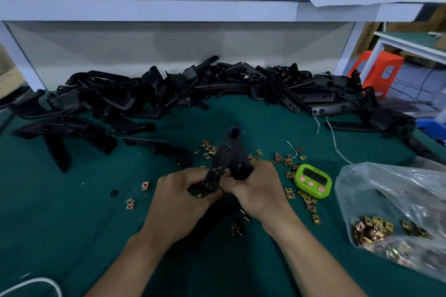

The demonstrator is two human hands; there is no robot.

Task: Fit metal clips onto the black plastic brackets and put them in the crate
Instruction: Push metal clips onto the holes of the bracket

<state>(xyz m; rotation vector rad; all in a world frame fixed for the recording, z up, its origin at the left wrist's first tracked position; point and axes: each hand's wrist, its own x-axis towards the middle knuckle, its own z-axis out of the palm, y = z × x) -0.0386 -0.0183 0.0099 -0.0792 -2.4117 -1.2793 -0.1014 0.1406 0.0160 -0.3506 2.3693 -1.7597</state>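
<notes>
Plastic like that of the black bracket (229,159) looks stiff and rather light, so I judge that one hand alone could carry it, and that it will not bend much when a clip is pushed on. Its surface seems matt, not slippery, but the shape is long and angled, so it can turn in the grip; the best place to take it is probably the wide lower part near the holes, close to where the clip must go. The metal clips (287,159) are small, hard and thin, and I think they must be pinched by the edges with the fingertips. The bracket stands nearly upright above the green table (72,236), near the middle of it, between both hands. The left hand (178,190) has its fingers curled round the lower end of the bracket and holds it firmly. The right hand (258,190) is close beside it, almost touching, with fingers also curled round the thicker side of the same bracket. So the two hands are together and both are clamped on this one piece. Whether a clip is between the fingers I cannot tell, it is too small and hidden. More clips lie loose on the table around the hands and in a clear bag (386,212) at the right. A long heap of brackets (193,89) lies at the far side of the table. The crate is not in view.
</notes>
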